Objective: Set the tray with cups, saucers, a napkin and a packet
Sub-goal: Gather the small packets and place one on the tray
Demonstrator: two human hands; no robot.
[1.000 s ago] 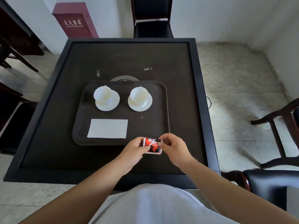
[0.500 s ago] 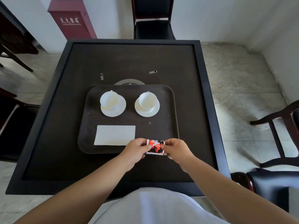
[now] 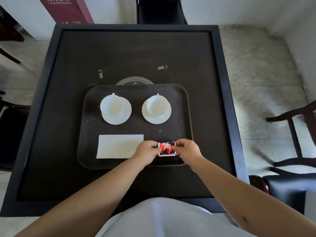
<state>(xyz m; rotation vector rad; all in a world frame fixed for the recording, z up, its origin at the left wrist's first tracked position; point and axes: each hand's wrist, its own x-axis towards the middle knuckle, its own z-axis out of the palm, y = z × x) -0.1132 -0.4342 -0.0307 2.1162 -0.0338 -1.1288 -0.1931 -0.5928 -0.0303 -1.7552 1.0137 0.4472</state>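
Observation:
A dark tray [image 3: 185, 117] lies on the black table. On its far half stand two white cups, the left cup [image 3: 111, 106] on a white saucer [image 3: 119, 117] and the right cup [image 3: 156, 106] on another saucer [image 3: 164, 118]. A white napkin [image 3: 118, 146] lies flat at the tray's near left. My left hand [image 3: 147, 151] and my right hand [image 3: 186, 149] pinch the two ends of a red, black and white packet [image 3: 166, 148] over the tray's near right part, just right of the napkin.
The black table [image 3: 51, 134] has a raised rim, a round inset [image 3: 135, 82] behind the tray and two small metal tabs [image 3: 100, 73]. Dark chairs stand at the far side [image 3: 160, 9] and to the right [image 3: 294, 137]. A red cabinet [image 3: 66, 9] stands far left.
Both hands have carried the packet forward from the table's near part onto the tray's near right area. The head has leaned in, so everything looks closer.

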